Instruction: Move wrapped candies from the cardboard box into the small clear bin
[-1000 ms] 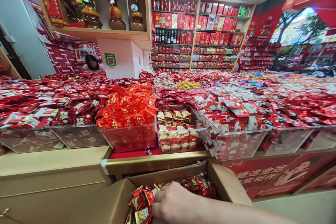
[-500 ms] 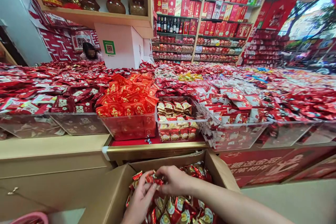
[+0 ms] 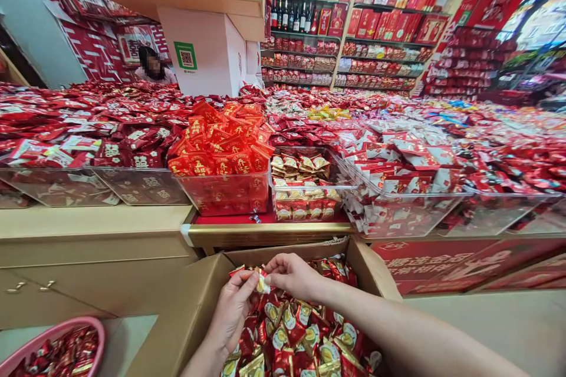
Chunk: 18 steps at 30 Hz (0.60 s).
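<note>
Above an open cardboard box [image 3: 375, 274], my left hand [image 3: 232, 306] and my right hand [image 3: 292, 277] meet, fingertips pinched together. Between them is a small wrapped candy [image 3: 262, 283] with a white and yellow front; its far side is covered by my fingers. Many red and gold wrapped candies [image 3: 289, 336] with a yellow fruit picture fill the box beneath. Beyond the box, a clear plastic bin [image 3: 313, 188] holds similar candies stacked in neat rows, their fronts facing outward.
Clear bins of red packets [image 3: 223, 159] and white-and-red packets [image 3: 415, 159] flank the row-filled bin. A pink basin [image 3: 101, 336] of wrapped sweets sits on the floor at left. Behind the counter a person [image 3: 152, 65] is partly visible. Shelves [image 3: 349, 23] hold bottles and boxes.
My hands have lifted slightly out of the pile, and the candy between my fingertips now shows its white and yellow front. The view has tilted down, revealing more of the pink basin.
</note>
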Each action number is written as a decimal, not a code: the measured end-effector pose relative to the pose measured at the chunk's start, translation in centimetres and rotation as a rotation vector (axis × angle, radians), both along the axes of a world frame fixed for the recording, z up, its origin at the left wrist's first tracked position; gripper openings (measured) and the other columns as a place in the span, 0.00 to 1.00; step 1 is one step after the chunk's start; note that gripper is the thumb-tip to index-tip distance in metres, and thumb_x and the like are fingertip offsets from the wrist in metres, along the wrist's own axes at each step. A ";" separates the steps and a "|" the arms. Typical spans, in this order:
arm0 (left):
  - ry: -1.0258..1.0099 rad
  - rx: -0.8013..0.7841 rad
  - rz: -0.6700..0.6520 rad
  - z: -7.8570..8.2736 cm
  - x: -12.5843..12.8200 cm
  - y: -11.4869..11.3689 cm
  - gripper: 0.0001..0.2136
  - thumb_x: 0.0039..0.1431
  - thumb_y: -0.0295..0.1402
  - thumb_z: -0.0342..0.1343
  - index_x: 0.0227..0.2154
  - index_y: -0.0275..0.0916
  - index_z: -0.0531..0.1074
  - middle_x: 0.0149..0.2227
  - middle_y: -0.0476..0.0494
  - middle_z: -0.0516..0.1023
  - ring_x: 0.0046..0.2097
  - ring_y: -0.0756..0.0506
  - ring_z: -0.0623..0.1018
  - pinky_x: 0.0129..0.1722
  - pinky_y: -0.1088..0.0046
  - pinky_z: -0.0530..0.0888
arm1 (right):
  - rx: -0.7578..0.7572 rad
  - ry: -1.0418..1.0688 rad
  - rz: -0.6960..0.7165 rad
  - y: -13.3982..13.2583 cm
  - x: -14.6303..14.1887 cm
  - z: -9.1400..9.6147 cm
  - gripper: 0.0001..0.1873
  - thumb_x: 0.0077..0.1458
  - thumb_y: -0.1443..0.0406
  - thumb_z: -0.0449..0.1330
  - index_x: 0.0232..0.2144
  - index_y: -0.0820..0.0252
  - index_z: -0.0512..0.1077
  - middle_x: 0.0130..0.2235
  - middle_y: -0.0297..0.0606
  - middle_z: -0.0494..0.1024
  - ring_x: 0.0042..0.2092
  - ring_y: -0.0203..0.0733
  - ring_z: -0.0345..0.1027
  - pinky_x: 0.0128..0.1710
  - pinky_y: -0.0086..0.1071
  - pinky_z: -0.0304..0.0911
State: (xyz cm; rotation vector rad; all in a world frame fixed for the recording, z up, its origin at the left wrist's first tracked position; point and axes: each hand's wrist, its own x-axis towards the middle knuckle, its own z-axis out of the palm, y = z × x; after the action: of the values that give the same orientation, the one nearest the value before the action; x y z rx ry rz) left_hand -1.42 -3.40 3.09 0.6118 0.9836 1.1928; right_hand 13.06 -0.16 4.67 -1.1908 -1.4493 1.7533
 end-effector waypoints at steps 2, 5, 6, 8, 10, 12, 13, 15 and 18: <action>-0.012 0.000 0.012 0.0 0.0 0.0 0.06 0.42 0.34 0.61 0.22 0.37 0.73 0.23 0.51 0.75 0.25 0.52 0.71 0.26 0.78 0.68 | 0.010 0.003 -0.050 0.0 -0.1 -0.1 0.16 0.38 0.61 0.63 0.28 0.64 0.64 0.20 0.27 0.66 0.20 0.27 0.57 0.22 0.24 0.56; -0.015 0.019 0.053 0.2 0.1 0.1 0.05 0.43 0.33 0.61 0.22 0.37 0.73 0.23 0.52 0.76 0.26 0.53 0.71 0.27 0.79 0.68 | 0.024 0.045 -0.065 -0.1 -0.3 -0.1 0.18 0.37 0.59 0.63 0.28 0.64 0.63 0.21 0.28 0.66 0.21 0.27 0.58 0.22 0.24 0.56; -0.014 0.028 0.070 0.2 0.1 0.1 0.05 0.43 0.33 0.61 0.22 0.37 0.72 0.23 0.52 0.75 0.26 0.53 0.71 0.28 0.80 0.68 | 0.013 0.061 -0.044 -0.1 -0.3 0.0 0.19 0.36 0.58 0.64 0.29 0.64 0.64 0.22 0.29 0.67 0.22 0.28 0.59 0.22 0.24 0.56; -0.015 0.043 0.097 0.4 0.1 0.0 0.05 0.43 0.33 0.61 0.22 0.38 0.72 0.23 0.53 0.75 0.26 0.53 0.71 0.29 0.80 0.68 | -0.010 0.067 -0.001 -0.3 -0.4 0.1 0.23 0.33 0.57 0.65 0.31 0.64 0.65 0.24 0.30 0.69 0.23 0.28 0.60 0.23 0.24 0.56; -0.019 0.051 0.114 0.4 0.1 0.0 0.05 0.43 0.33 0.60 0.22 0.38 0.72 0.23 0.54 0.75 0.27 0.53 0.71 0.29 0.79 0.69 | -0.011 0.040 0.005 -0.4 -0.6 0.1 0.24 0.31 0.57 0.66 0.30 0.64 0.65 0.23 0.30 0.69 0.23 0.28 0.59 0.23 0.24 0.55; -0.020 0.058 0.112 0.5 0.1 0.0 0.05 0.43 0.34 0.60 0.22 0.38 0.72 0.24 0.53 0.75 0.27 0.52 0.71 0.29 0.78 0.69 | -0.009 0.013 -0.012 -0.4 -0.6 0.2 0.23 0.30 0.56 0.66 0.28 0.64 0.65 0.22 0.29 0.68 0.22 0.28 0.57 0.22 0.24 0.53; -0.020 0.061 0.105 0.5 0.1 0.0 0.05 0.44 0.33 0.60 0.23 0.38 0.72 0.24 0.53 0.75 0.27 0.52 0.71 0.29 0.77 0.69 | -0.003 0.009 -0.015 -0.4 -0.6 0.3 0.23 0.30 0.56 0.66 0.26 0.64 0.65 0.21 0.29 0.67 0.22 0.28 0.56 0.22 0.24 0.53; 0.012 0.064 0.066 0.6 0.0 0.0 0.07 0.44 0.33 0.60 0.28 0.39 0.73 0.26 0.51 0.76 0.28 0.50 0.72 0.29 0.76 0.69 | 0.027 0.006 -0.009 -0.3 -0.5 0.4 0.23 0.29 0.55 0.67 0.24 0.65 0.65 0.21 0.28 0.67 0.22 0.27 0.55 0.22 0.23 0.52; 0.105 0.071 0.003 0.7 0.0 0.0 0.11 0.42 0.33 0.61 0.32 0.38 0.74 0.28 0.49 0.77 0.31 0.48 0.73 0.31 0.74 0.69 | 0.102 -0.017 0.001 -0.1 -0.2 0.5 0.21 0.31 0.55 0.66 0.23 0.65 0.66 0.21 0.28 0.65 0.23 0.27 0.54 0.23 0.23 0.51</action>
State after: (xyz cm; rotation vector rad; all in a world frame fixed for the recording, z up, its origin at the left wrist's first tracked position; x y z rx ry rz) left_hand -1.47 -3.40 3.76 0.7354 1.0340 1.2114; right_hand 12.84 -0.30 5.20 -1.1550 -1.5307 1.6525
